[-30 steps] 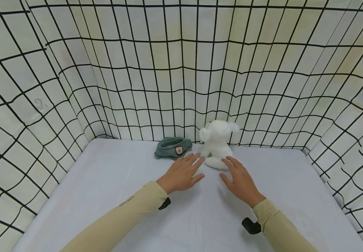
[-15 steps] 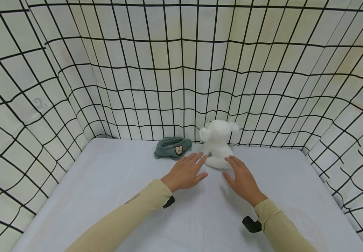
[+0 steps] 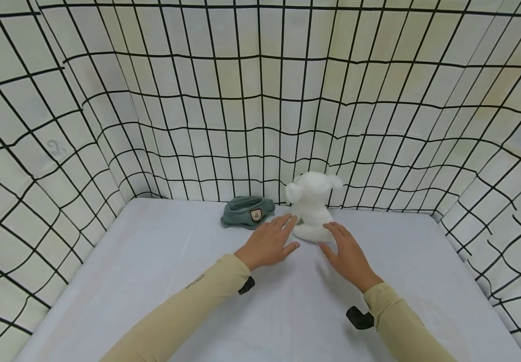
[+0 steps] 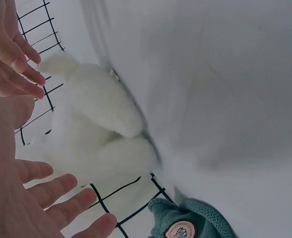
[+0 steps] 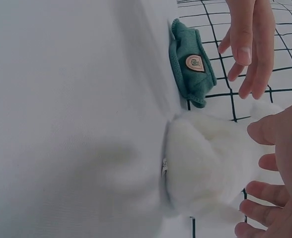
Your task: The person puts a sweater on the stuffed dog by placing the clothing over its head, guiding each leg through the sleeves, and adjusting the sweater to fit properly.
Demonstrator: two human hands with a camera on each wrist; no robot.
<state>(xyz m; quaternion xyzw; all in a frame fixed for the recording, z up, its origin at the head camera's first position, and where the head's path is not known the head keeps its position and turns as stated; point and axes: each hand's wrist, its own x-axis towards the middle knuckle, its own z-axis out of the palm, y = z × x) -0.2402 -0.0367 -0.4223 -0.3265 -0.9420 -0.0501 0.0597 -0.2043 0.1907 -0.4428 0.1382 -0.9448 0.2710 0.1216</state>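
Left hand (image 3: 266, 244): has edged forward and inward over the last second; in the head view its fingertips now overlap the near left edge of the white plush toy (image 3: 313, 201).
Right hand (image 3: 350, 257): has shifted only slightly forward; it stands at the toy's near right.
Toy: unmoved, sitting upright at the far side of the white tabletop (image 3: 151, 281), with the black netting (image 3: 260, 95) behind it.
Fingers: both hands wide, digits extended and loosely spread, thumbs apart; neither holds anything.
Contact: cannot tell; fingers cross the toy's outline, but depth is unclear.
Reach: I read the change as a small closing-in on the toy from both sides; in my judgement the work is at the approach, with no grip made.
Green knit piece (image 3: 247, 213): just left of the toy, unmoved, patch (image 3: 256, 215) facing the person; neither hand grips it.
Head view alone: the knit piece's upward opening, and the black mounts (image 3: 359, 318) beneath the wrists.
Wrist views alone: a small label (image 5: 164, 166) at the toy's base, hidden from the head camera.
Right wrist against left wrist: the right shows the knit piece whole beside the toy; the left cuts it off at the frame's bottom edge.
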